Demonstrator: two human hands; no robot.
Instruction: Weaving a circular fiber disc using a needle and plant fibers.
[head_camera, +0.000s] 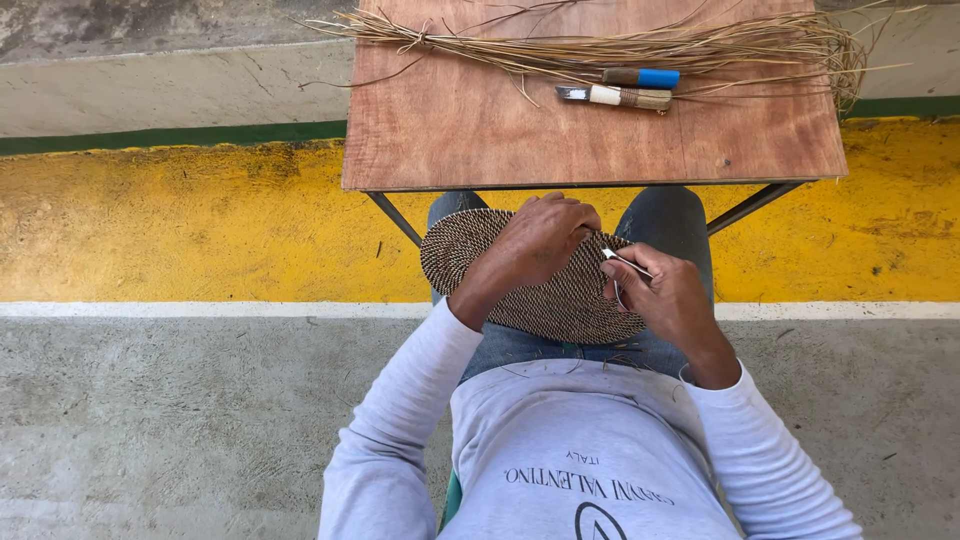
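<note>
Two hands at work over the lap! The left hand (535, 245) is curled down on the far edge of one flat, oval, dark-and-tan woven mat (480, 262), fingers closed on the weave. The mat lies across the knees, just near of the brown wooden desk (450, 130). The right hand (665, 295) has its grip pinched shut around a thin pointed metal tool (625, 262), tip aimed left at the mat's edge, close to the left fingers. My worry: one slip and that point jabs a finger or splits a strand. On the desk's far side: one bundle of pale dry fibre strands (600, 45) and two wrapped-handle knives (625, 87), side by side.
</note>
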